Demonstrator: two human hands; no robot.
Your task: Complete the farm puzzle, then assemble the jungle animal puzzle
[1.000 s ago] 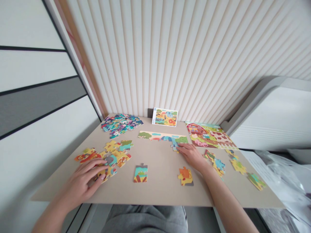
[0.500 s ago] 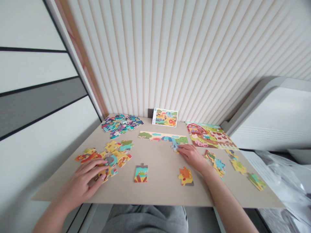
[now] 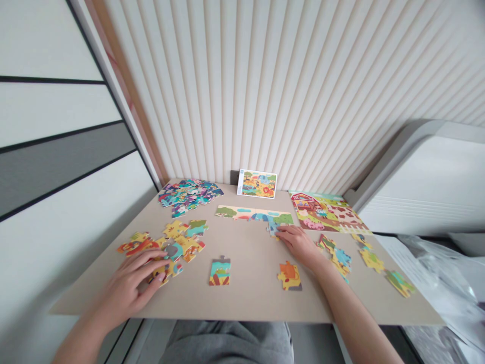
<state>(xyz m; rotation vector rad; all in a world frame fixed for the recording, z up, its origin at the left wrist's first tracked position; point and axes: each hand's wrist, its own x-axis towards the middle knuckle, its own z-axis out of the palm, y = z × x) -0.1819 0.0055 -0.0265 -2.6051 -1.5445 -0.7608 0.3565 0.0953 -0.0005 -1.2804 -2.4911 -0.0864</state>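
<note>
My left hand [image 3: 132,280] rests with its fingers apart over a heap of yellow jigsaw pieces [image 3: 178,230], hiding part of it. Fingertips of my right hand [image 3: 297,242] touch a blue jigsaw piece [image 3: 273,227] below the joined strip of puzzle [image 3: 246,213], which shows trees and sky. Whether that piece is locked into the strip is too small to tell. Closer to me lie a crocodile piece [image 3: 220,272] and an orange-and-yellow piece [image 3: 290,276], apart from each other.
A picture card [image 3: 257,183] leans against the ribbed wall. Purple-blue pieces [image 3: 189,194] are piled at the back left. At the back right lies an assembled farm puzzle [image 3: 326,211]. Several loose pieces [image 3: 371,260] lie right of my right forearm, before the table's right edge.
</note>
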